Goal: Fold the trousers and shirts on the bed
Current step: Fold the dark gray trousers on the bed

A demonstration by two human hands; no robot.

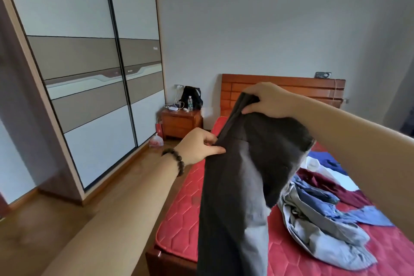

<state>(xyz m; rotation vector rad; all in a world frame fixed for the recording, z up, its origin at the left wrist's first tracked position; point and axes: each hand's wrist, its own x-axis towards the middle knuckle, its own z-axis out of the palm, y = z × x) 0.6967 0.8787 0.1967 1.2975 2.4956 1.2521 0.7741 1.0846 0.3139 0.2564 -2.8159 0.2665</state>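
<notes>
The soft, limp dark grey cloth trousers (242,186), held up over the red quilted bed (179,219), are pinched at the waistband by the right hand (268,101) and at a side seam by the left hand (199,145), the likeliest firm holds.

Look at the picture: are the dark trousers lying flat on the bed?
No: both the left hand and the right hand hold the dark trousers up in the air above the red mattress.
</notes>
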